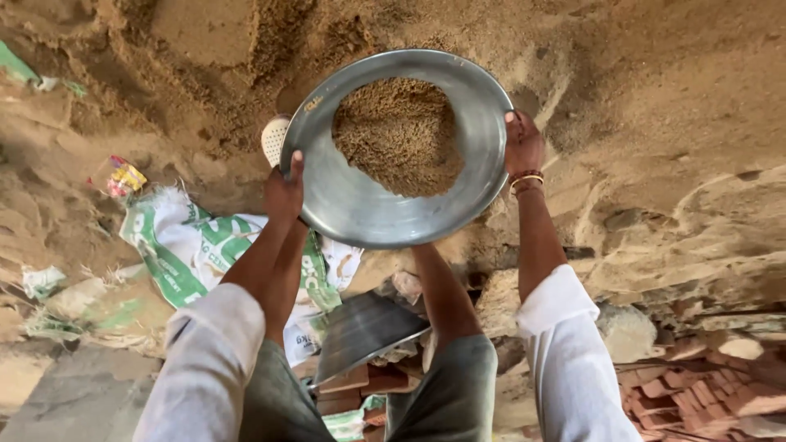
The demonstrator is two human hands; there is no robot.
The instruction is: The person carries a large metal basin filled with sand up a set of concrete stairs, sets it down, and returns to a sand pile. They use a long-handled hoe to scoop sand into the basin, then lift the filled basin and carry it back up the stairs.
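Pan [360, 205] rim hides fingers of both hands; sand [399, 135] inside.

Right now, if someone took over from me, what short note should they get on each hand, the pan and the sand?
Left hand: gripping the pan's left rim, thumb over the edge.
Right hand: gripping the right rim; bangles on the wrist.
Pan: round metal, held up off the ground, tilted.
Sand: a heap sits in the pan's far half; the near half is bare.
Below: sand pile, shovel blade by the feet, sack to the left, bricks to the right.
Done: pan loaded and lifted. Left: the load is not yet emptied.
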